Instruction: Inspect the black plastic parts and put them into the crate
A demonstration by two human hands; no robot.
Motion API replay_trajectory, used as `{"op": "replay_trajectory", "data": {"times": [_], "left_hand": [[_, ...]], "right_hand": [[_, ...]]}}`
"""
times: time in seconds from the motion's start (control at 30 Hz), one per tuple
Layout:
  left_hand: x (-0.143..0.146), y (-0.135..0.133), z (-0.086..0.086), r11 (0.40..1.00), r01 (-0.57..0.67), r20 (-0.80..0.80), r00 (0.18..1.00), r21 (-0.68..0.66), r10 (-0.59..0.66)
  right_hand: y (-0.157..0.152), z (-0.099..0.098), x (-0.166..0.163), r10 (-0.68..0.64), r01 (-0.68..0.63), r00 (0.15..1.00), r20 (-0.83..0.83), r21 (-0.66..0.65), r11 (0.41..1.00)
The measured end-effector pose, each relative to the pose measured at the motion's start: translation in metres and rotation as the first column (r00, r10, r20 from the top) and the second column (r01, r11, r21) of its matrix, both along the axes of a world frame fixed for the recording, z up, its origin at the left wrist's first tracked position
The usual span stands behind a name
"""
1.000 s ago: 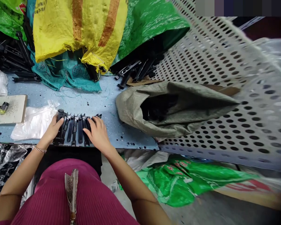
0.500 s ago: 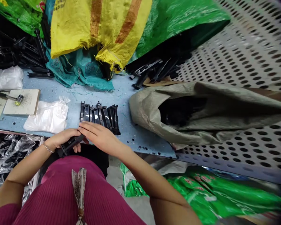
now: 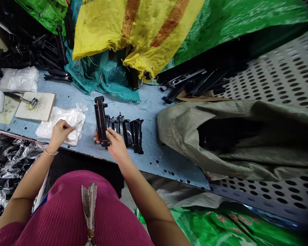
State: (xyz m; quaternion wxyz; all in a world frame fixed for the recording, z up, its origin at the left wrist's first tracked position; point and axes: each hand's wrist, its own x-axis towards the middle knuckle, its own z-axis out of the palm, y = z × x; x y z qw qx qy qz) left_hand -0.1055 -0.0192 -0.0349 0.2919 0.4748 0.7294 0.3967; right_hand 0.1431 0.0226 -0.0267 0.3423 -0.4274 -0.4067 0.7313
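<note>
My right hand (image 3: pixel 114 142) grips a long black plastic part (image 3: pixel 101 119) and holds it upright at the left end of a row of several similar black parts (image 3: pixel 128 131) lying on the blue table (image 3: pixel 154 155). My left hand (image 3: pixel 59 131) rests on a pile of clear plastic bags (image 3: pixel 64 123), with the fingers pinched on the top bag. A thin bracelet shows on the left wrist.
A grey-green sack (image 3: pixel 220 136) with black parts inside lies open to the right. Yellow, teal and green sacks (image 3: pixel 133 37) and loose black parts (image 3: pixel 36 51) fill the back. A board with a small hammer (image 3: pixel 32 102) sits at the left. A perforated metal sheet (image 3: pixel 279 78) lies at right.
The black part has passed from my left hand to my right, which now stands it by the row. My left hand has moved left onto the plastic bags. The view has shifted left.
</note>
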Motion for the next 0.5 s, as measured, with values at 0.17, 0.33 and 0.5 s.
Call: {"op": "replay_trajectory", "data": {"times": [0.17,0.33,0.5], "left_hand": [[-0.017,0.004,0.008,0.997,-0.056,0.454,0.888,-0.062,0.078],[-0.011,0.002,0.005,0.994,-0.106,0.49,0.866,-0.009,0.097],[-0.017,-0.005,0.011,0.996,-0.069,0.403,0.914,0.051,0.043]], "right_hand": [[-0.001,0.004,-0.017,-0.002,-0.023,0.983,-0.185,-0.129,0.991],[0.008,0.005,-0.058,0.033,-0.11,0.916,-0.399,-0.173,0.979],[0.011,-0.006,-0.09,-0.04,-0.062,0.907,-0.42,-0.228,0.972]]}}
